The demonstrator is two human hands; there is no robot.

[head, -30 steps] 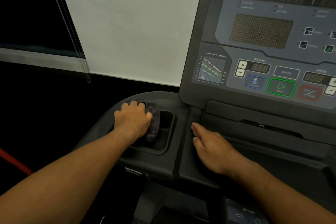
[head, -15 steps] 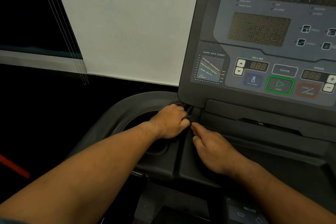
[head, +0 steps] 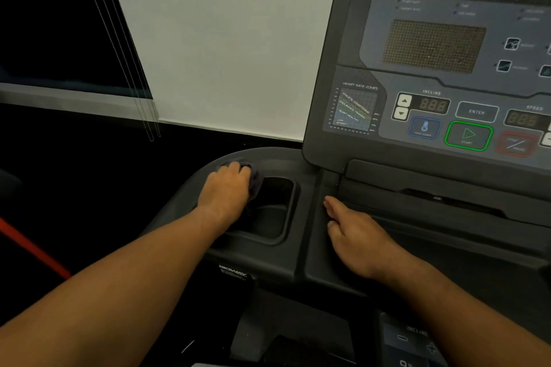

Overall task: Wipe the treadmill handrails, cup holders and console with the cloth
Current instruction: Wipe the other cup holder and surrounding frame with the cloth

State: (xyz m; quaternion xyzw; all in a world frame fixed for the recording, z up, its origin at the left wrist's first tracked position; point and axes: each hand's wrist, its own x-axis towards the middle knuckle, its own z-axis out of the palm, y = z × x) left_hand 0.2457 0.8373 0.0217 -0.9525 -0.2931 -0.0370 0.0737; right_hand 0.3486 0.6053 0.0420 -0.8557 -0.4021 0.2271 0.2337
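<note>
My left hand (head: 225,189) grips a dark purple-grey cloth (head: 255,180) and presses it on the far left rim of the left cup holder (head: 277,217), a deep dark recess in the treadmill's black plastic tray. Most of the cloth is hidden under the hand. My right hand (head: 354,232) lies flat, fingers straight, on the black surface just right of the cup holder. The console (head: 432,74) rises at the upper right, with a dot-matrix display and a green START button (head: 468,135).
A white wall panel (head: 223,39) stands behind the treadmill, with a dark window and thin blind cords (head: 131,68) to the left. A red strip (head: 35,250) crosses the dark floor at lower left. A small incline keypad (head: 414,340) shows at the bottom right.
My left hand with the cloth swept right to the console's lower left corner, then back left to the cup holder's far rim. My right hand stayed in place.
</note>
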